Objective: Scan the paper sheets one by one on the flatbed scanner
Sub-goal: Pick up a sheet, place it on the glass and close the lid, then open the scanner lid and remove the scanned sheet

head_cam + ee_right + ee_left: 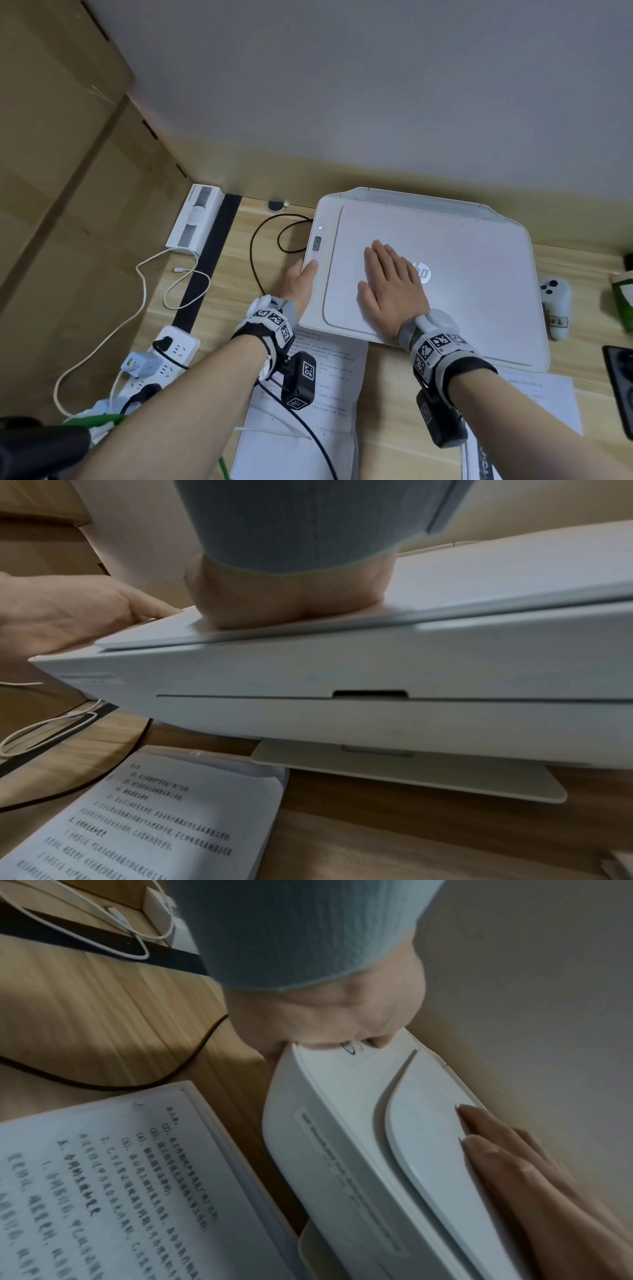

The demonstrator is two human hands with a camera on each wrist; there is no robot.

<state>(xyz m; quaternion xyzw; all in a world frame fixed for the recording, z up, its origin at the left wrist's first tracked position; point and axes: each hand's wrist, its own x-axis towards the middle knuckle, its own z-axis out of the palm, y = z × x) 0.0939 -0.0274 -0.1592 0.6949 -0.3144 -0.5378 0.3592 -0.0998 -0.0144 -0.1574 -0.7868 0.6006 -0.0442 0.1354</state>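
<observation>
Starting the scan with the lid held down

Left hand (301, 279) lays its thumb straight on the control strip (317, 244) at the left edge of the scanner (342, 669). Its other fingers drop beside the side wall, their curl hidden. A short, firm press seems best, without nudging the machine. Paper sheets (308, 394) wait on the table (383, 411) in front. Right hand (390, 291) lies flat on the closed lid (472, 274), fingers straight, gripping nothing.

Plastic, paper, wood grain
Scanner (479, 291) — smooth white plastic; sheets (329, 363) matt paper; desk (233, 291) pale wood-grain; cuff (291, 934) ribbed cloth.
</observation>
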